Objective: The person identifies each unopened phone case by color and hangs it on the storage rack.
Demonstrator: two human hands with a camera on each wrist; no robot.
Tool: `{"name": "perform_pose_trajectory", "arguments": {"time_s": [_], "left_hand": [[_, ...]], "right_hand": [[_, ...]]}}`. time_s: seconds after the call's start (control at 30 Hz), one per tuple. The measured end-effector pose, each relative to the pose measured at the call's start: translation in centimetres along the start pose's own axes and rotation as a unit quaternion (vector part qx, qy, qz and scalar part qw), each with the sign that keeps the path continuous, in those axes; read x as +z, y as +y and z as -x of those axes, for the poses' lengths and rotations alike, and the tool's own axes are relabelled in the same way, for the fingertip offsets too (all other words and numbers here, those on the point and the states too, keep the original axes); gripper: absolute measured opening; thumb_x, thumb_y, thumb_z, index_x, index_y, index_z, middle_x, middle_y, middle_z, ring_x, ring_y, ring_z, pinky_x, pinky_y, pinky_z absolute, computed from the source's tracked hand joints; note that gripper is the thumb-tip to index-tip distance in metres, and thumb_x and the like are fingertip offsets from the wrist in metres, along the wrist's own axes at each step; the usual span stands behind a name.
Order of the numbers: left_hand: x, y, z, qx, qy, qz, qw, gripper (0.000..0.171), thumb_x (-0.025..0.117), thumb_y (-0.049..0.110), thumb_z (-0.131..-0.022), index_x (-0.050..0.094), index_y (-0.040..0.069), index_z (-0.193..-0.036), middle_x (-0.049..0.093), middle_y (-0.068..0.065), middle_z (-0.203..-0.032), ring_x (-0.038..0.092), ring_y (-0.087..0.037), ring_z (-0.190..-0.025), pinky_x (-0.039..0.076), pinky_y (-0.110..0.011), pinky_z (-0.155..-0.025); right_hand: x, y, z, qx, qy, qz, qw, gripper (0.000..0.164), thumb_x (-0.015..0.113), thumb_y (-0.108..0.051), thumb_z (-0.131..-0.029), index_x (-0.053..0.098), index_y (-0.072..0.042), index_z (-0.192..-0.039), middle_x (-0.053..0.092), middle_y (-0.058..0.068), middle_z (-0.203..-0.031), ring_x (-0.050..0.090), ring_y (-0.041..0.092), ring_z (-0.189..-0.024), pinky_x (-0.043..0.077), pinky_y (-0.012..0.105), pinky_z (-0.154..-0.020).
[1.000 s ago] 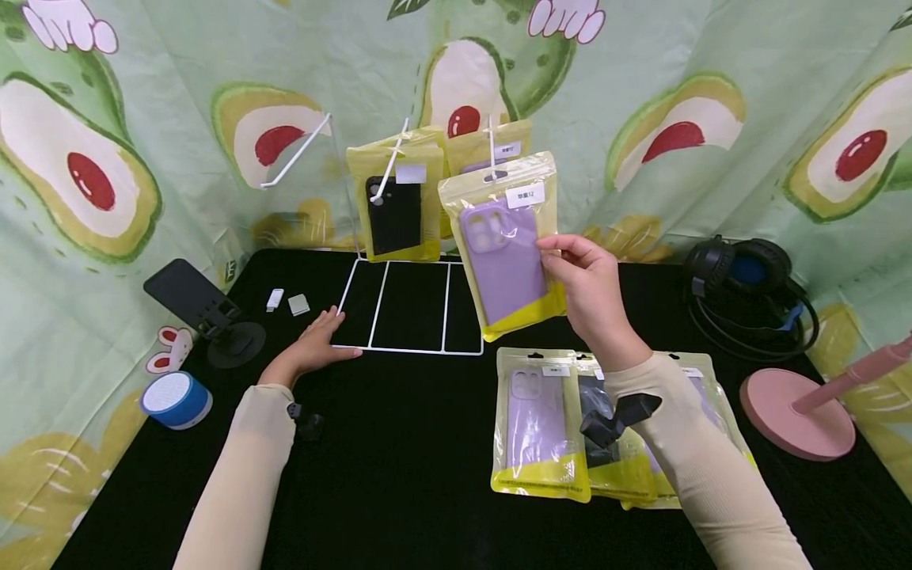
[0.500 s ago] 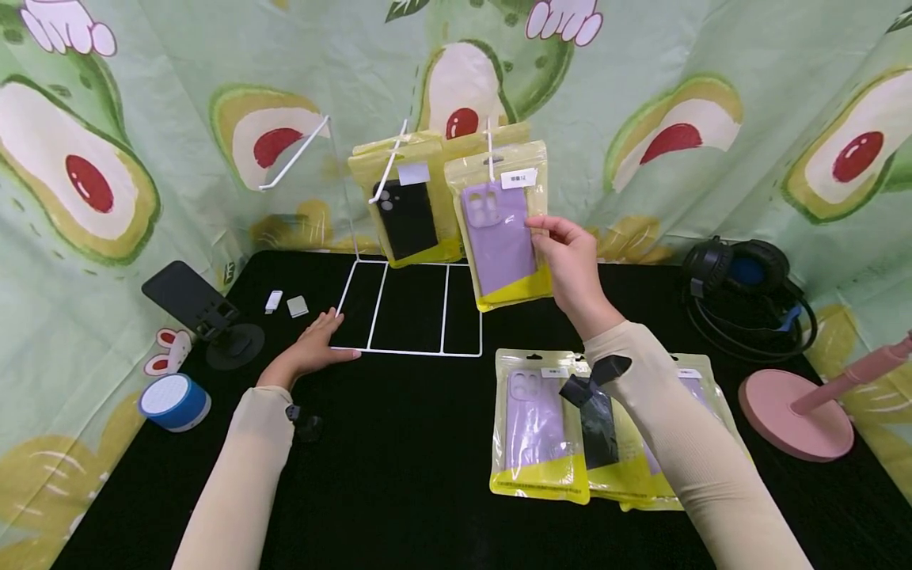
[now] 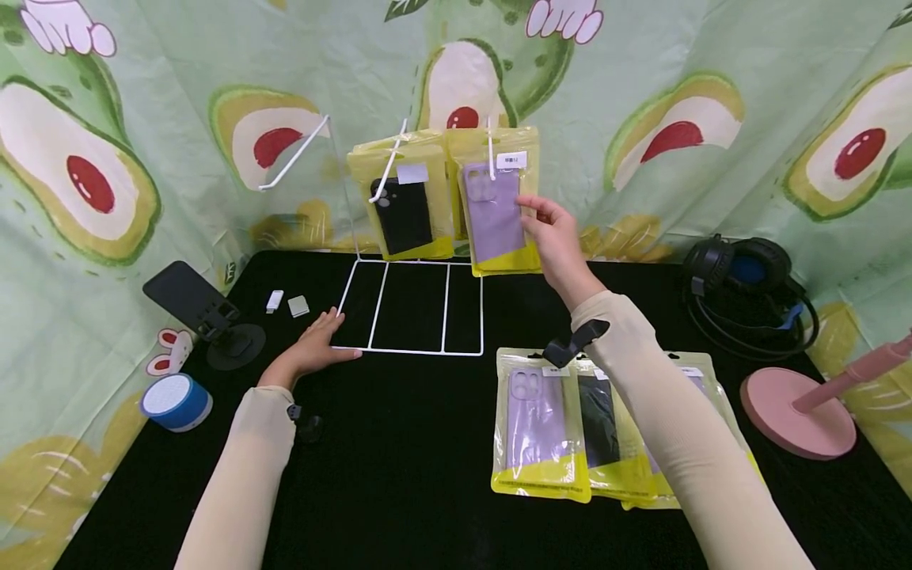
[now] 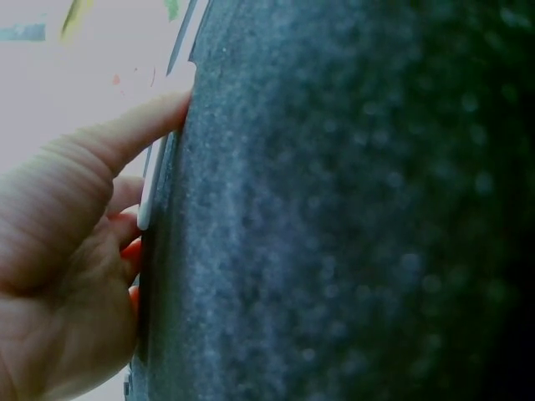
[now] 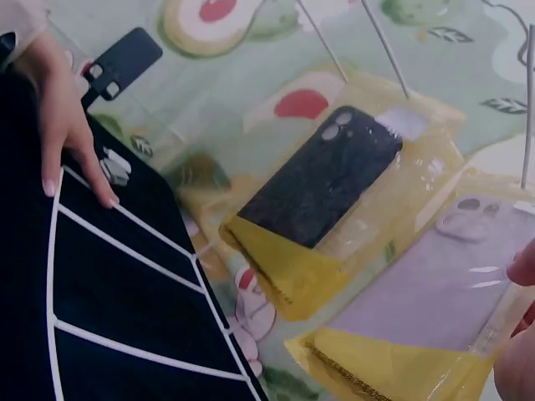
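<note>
My right hand (image 3: pixel 559 249) pinches the right edge of a yellow-and-clear pouch holding a purple phone case (image 3: pixel 493 218). That pouch hangs on the right hook (image 3: pixel 490 150) of a white wire display rack (image 3: pixel 406 350), with other pouches behind it. On the middle hook beside it hangs a pouched black phone case (image 3: pixel 404 218), also in the right wrist view (image 5: pixel 322 180). My left hand (image 3: pixel 309 348) rests with extended fingers at the rack base's front left corner; the left wrist view shows its thumb (image 4: pixel 155 125) against the white wire.
The left hook (image 3: pixel 295 154) is bare. Several pouched phone cases (image 3: pixel 537 427) lie at front right. Headphones (image 3: pixel 741 269) and a pink stand (image 3: pixel 798 416) are on the right. On the left are a phone stand (image 3: pixel 235 340), a blue-and-white cylinder (image 3: pixel 176 401) and two small pale pieces (image 3: pixel 298 305).
My right hand has moved the purple case's pouch back along the right hook, away from me, to the pouches behind. The black case's pouch swung slightly. My left hand stays put.
</note>
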State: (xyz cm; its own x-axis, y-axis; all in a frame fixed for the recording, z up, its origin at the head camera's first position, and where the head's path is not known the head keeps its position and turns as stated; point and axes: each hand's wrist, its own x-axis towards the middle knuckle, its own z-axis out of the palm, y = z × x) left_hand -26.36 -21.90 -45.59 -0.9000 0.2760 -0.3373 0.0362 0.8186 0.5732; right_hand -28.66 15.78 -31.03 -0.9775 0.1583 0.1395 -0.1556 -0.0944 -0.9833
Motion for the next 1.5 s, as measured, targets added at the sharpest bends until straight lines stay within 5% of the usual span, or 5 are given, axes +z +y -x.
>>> {"name": "perform_pose_trajectory", "arguments": {"time_s": [0.27,0.53,1.07,1.37,1.5], "left_hand": [[-0.2,0.1,0.0,0.002,0.002,0.0,1.0,0.094,0.063,0.045,-0.088,0.01,-0.002,-0.15,-0.007,-0.021,-0.156,-0.011,-0.037,-0.142,-0.004,-0.056,-0.112],[-0.3,0.1,-0.2,-0.001,-0.006,-0.003,1.0,0.095,0.063,0.047,-0.088,0.01,-0.002,-0.15,-0.008,-0.021,-0.156,-0.011,-0.037,-0.142,-0.004,-0.055,-0.112],[-0.1,0.1,-0.2,-0.011,-0.009,0.004,0.9999,0.098,0.064,0.049,-0.086,0.01,-0.001,-0.15,-0.008,-0.021,-0.156,-0.012,-0.038,-0.142,-0.004,-0.056,-0.112],[0.0,0.0,-0.3,-0.001,0.001,0.004,1.0,0.096,0.064,0.047,-0.086,0.01,-0.001,-0.15,-0.008,-0.021,-0.156,-0.012,-0.038,-0.142,-0.004,-0.056,-0.112],[0.1,-0.1,-0.2,0.0,0.002,0.004,1.0,0.095,0.064,0.046,-0.087,0.01,-0.002,-0.15,-0.008,-0.022,-0.156,-0.011,-0.038,-0.142,-0.005,-0.055,-0.112]], "right_hand": [[-1.5,0.9,-0.3,0.008,-0.027,0.019,0.999,0.038,0.053,0.007,-0.091,0.052,0.007,-0.129,0.056,0.002,-0.105,0.051,0.014,-0.099,0.043,0.024,-0.092],[-3.7,2.1,0.3,0.03,-0.052,-0.02,0.998,0.033,0.052,0.008,-0.091,0.054,0.004,-0.124,0.057,0.005,-0.107,0.055,0.016,-0.103,0.041,0.026,-0.1],[-9.1,3.8,7.4,0.038,-0.1,-0.132,0.986,0.02,0.051,0.006,-0.093,0.059,-0.003,-0.109,0.06,0.002,-0.106,0.06,0.017,-0.102,0.048,0.024,-0.091],[-11.0,5.1,11.3,0.065,-0.096,-0.027,0.993,0.018,0.053,0.001,-0.095,0.055,-0.001,-0.112,0.06,-0.003,-0.104,0.061,0.011,-0.1,0.049,0.021,-0.089],[-11.4,5.3,12.9,0.098,-0.103,0.056,0.988,0.026,0.053,-0.004,-0.095,0.049,0.005,-0.12,0.058,0.0,-0.108,0.06,0.011,-0.103,0.049,0.02,-0.089]]}}
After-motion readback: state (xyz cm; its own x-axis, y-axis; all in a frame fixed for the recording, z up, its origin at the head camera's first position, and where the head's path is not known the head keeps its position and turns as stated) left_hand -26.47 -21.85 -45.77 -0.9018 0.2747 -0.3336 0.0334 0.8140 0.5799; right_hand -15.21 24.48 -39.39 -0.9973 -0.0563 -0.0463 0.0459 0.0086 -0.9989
